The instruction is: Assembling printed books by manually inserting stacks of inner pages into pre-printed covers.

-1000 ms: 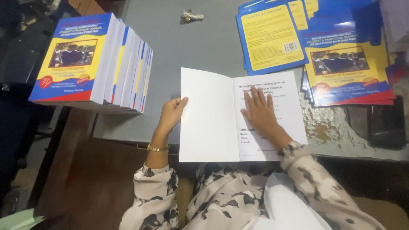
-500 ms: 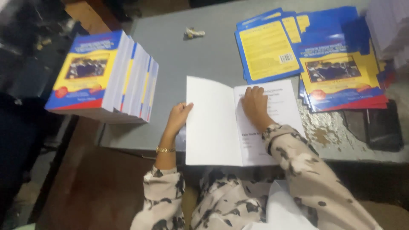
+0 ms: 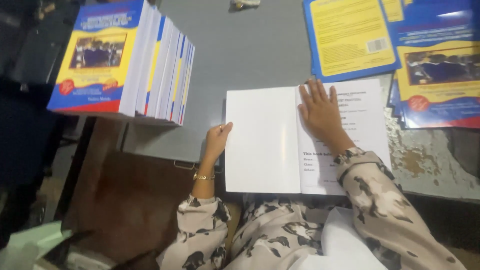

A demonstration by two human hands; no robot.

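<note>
An open booklet [image 3: 262,140] lies on the grey table [image 3: 240,55] in front of me, its left page blank white and its right page printed. My left hand [image 3: 216,142] grips the booklet's left edge, a gold bracelet on the wrist. My right hand [image 3: 320,111] lies flat, fingers together, on the printed right page near the spine. Both sleeves are patterned beige and dark.
A tall stack of blue-and-yellow booklets [image 3: 125,60] stands at the table's left corner. More blue-and-yellow booklets [image 3: 400,50] lie spread at the far right. A small pale object [image 3: 242,4] sits at the far edge. The table's right surface is worn and flaked [image 3: 420,160].
The view has drawn in closer to the table. My right hand slid up the printed page toward the spine. My left hand stays on the left edge.
</note>
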